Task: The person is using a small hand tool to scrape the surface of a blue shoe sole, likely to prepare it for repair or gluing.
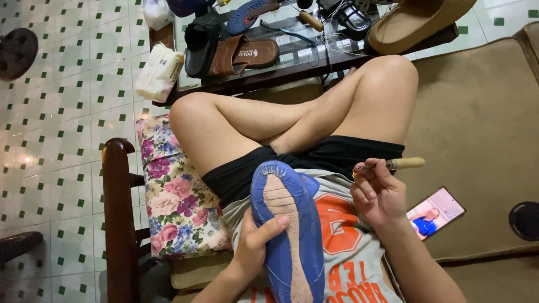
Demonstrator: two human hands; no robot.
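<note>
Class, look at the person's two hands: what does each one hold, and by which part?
The left hand holds a blue shoe sole up, gripped at its side edge near the middle. The right hand holds a wooden-handled tool, fingers pinching its metal end.

Up on the glass worktop [314, 53], a brown slipper [247, 56] lies near the front edge, touching a black shoe [201, 42] on its left. A blue sole [247, 14] sits behind them toward the back edge. At the right end, a big tan sole [418, 21] overhangs the corner. A white tissue pack [159, 72] perches on the left corner, and thread and small tools clutter the middle, too tangled to tell apart. Down on the tan sofa [483, 112], a lit phone [435, 213] lies flat on the seat cushion. A floral cushion [177, 196] leans against the dark wooden armrest [118, 213]. A green-dotted tile floor [67, 112] spreads beyond.
</note>
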